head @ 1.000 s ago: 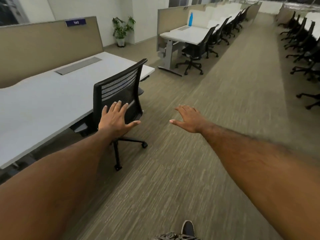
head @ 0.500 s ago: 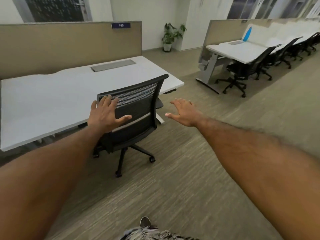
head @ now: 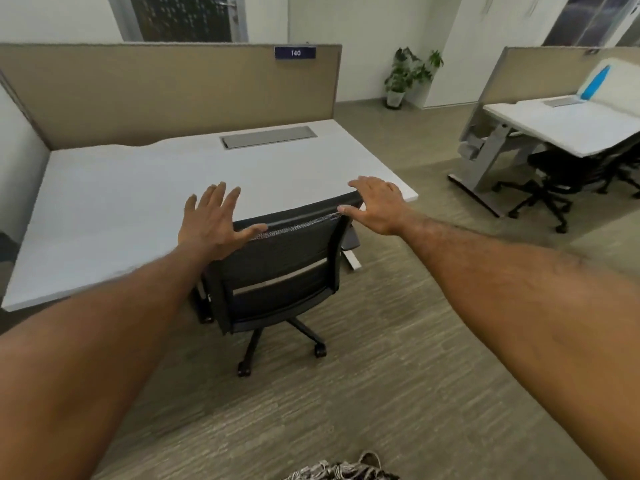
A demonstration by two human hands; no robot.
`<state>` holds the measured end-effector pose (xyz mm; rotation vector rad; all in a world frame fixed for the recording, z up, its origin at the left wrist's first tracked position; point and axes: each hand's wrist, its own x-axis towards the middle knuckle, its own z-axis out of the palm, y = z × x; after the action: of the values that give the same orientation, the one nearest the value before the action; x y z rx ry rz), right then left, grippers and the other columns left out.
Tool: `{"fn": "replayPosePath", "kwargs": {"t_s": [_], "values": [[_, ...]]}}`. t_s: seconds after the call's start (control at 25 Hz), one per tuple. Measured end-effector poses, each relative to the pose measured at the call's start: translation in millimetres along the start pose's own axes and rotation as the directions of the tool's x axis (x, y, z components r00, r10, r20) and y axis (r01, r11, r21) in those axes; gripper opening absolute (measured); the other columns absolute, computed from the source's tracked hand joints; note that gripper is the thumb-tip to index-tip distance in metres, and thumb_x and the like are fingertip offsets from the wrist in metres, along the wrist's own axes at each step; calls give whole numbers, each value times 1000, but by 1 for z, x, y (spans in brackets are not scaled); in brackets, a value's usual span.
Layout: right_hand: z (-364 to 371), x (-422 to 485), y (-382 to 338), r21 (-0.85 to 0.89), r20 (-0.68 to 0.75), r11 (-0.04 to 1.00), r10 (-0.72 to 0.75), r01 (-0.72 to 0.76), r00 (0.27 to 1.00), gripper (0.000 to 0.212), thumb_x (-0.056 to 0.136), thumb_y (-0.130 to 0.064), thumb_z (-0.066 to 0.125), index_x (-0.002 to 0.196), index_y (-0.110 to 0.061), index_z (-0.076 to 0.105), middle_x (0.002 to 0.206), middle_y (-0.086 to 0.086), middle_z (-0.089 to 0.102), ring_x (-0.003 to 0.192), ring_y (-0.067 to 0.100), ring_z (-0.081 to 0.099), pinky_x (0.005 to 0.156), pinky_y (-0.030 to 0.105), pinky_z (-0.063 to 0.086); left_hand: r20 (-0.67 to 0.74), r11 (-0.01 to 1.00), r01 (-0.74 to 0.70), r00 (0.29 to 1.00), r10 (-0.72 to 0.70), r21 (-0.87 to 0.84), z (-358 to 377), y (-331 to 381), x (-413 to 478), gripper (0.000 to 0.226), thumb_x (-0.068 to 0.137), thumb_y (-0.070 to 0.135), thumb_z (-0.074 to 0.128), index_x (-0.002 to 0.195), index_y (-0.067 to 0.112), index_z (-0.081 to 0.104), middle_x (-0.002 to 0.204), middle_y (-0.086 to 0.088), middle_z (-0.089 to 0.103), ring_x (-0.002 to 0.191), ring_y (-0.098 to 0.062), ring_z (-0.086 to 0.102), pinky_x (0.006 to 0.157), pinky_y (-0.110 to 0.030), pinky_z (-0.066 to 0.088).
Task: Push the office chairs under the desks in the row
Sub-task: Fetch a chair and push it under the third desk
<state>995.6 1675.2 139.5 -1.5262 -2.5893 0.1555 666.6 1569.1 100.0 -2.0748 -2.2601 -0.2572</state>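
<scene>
A black mesh-back office chair [head: 277, 271] on castors stands at the front edge of a white desk [head: 138, 202], its backrest towards me and its seat partly under the desktop. My left hand [head: 214, 220] lies flat, fingers spread, against the top left of the backrest. My right hand [head: 377, 204] rests on the top right corner of the backrest, fingers apart and draped over the rim. Neither hand is closed around anything.
A tan divider panel [head: 173, 91] with a "140" sign backs the desk. To the right, across carpet, stands another white desk [head: 568, 129] with a black chair [head: 554, 181] tucked in. A potted plant [head: 405, 77] stands by the far wall.
The view has swung to face the desk square on. My right hand moved from beside the chair onto the backrest's top right corner. The chair now sits closer under the desk.
</scene>
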Motion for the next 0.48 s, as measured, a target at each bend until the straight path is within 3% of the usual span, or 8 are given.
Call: {"fn": "replayPosePath", "kwargs": {"t_s": [0.16,0.32,0.4,0.48], "values": [[16,58,29,17,13,998,-61,60,998,74,99,-65,45,156,-18,37,164,9,35,152,27,28,122,48,20,77,997,83,994,-82,-6,15,5,27,108,80,91,28,162,22,18,170,-10,16,155,-29,14,122,-56,21],[35,106,42,61,106,988,-150,144,983,74,98,-68,41,152,-17,45,157,8,45,146,27,38,120,46,27,155,984,158,977,-145,-81,22,6,41,114,71,101,22,158,28,30,163,-3,35,146,-27,36,109,-54,40],[48,119,45,47,180,988,-152,146,972,73,95,-76,33,134,-22,63,132,5,66,126,29,57,106,46,42,172,980,186,970,-173,-67,24,4,43,120,63,106,16,153,31,39,159,1,43,142,-24,43,105,-50,43],[55,130,45,-4,178,988,-154,157,972,77,90,-84,20,103,-28,71,94,-2,71,96,25,66,86,43,50,171,976,213,964,-201,-52,25,1,49,119,61,107,15,149,32,45,155,4,48,139,-22,46,104,-47,44]]}}
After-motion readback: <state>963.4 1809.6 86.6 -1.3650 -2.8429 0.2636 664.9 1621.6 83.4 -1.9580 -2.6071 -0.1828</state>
